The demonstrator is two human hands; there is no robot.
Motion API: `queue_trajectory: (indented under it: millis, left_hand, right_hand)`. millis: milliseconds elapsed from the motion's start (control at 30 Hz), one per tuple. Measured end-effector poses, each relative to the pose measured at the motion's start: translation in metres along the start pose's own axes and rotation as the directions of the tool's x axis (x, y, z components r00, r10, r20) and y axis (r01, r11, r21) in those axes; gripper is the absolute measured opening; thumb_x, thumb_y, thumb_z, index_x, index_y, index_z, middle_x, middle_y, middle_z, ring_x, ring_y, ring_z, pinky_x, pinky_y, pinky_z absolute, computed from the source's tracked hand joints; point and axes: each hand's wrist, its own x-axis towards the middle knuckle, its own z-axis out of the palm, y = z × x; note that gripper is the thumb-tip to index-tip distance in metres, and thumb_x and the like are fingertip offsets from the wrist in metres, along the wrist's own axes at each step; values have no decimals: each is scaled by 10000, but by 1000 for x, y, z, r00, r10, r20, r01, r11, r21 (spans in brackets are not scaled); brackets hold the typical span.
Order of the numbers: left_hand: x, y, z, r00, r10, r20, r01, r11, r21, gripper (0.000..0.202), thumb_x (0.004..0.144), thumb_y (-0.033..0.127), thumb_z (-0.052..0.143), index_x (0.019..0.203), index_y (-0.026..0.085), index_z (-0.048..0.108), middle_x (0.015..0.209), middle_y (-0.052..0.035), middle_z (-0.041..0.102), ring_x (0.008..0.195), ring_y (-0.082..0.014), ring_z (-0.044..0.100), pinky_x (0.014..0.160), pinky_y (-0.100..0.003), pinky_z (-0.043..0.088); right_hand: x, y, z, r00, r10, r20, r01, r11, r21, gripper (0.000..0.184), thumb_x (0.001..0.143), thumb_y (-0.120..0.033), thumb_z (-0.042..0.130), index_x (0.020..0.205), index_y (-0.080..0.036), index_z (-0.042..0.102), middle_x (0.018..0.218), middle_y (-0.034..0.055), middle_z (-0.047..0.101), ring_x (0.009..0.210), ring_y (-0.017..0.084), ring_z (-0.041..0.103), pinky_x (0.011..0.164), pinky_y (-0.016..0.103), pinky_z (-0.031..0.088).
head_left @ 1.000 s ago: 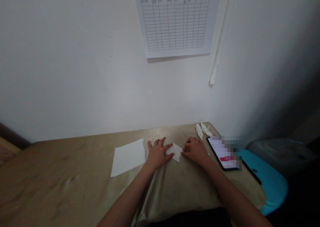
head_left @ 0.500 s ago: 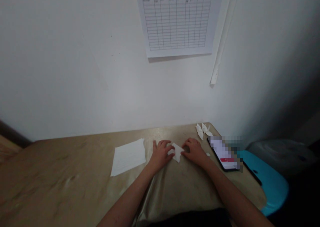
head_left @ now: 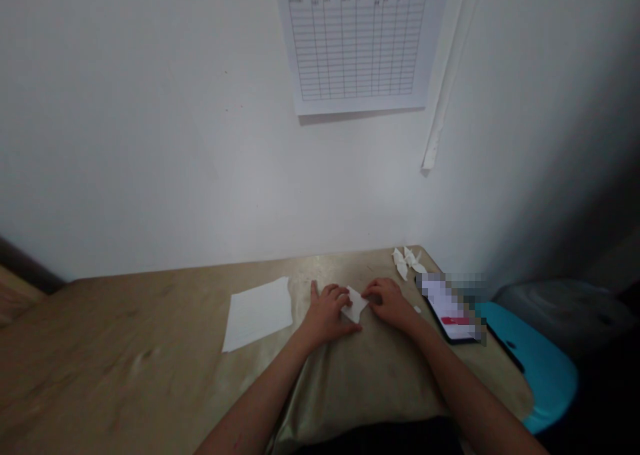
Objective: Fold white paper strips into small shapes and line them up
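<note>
A small piece of folded white paper (head_left: 355, 307) lies on the brownish table cover between my two hands. My left hand (head_left: 331, 315) is open over its left side, the fingers spread and the index fingertip resting on the paper. The left thumb stretches out at the paper's near edge. My right hand (head_left: 391, 300) has curled fingers, with thumb and index finger closed at the paper's right corner. Left of my hands lies a flat stack of white paper (head_left: 257, 313). Several folded white paper shapes (head_left: 409, 261) sit near the far right corner.
A phone (head_left: 447, 308) with its screen lit lies at the table's right side, partly blurred out. Beyond that edge is a turquoise stool or chair (head_left: 543, 355). The white wall rises behind the table (head_left: 150, 321), with a printed chart (head_left: 360, 48) on it.
My left thumb has moved nearer me and to the right, out to the paper's near edge. The left index finger now reaches over the paper. My right fingertips have closed in at its right corner.
</note>
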Motion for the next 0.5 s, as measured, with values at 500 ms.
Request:
queue_trajectory:
  millis: [500]
  left_hand:
    - [1, -2, -2, 997, -1, 74, 4, 999, -39, 484, 773, 444, 725, 1198, 236, 625, 1408, -83, 606, 1470, -351, 321, 1174, -713, -90]
  right_hand:
    - [-1, 2, -3, 998, -47, 45, 47, 999, 9, 346, 746, -114, 632, 1011, -291, 768, 1129, 39, 681, 1161, 234, 551, 1109, 453, 296]
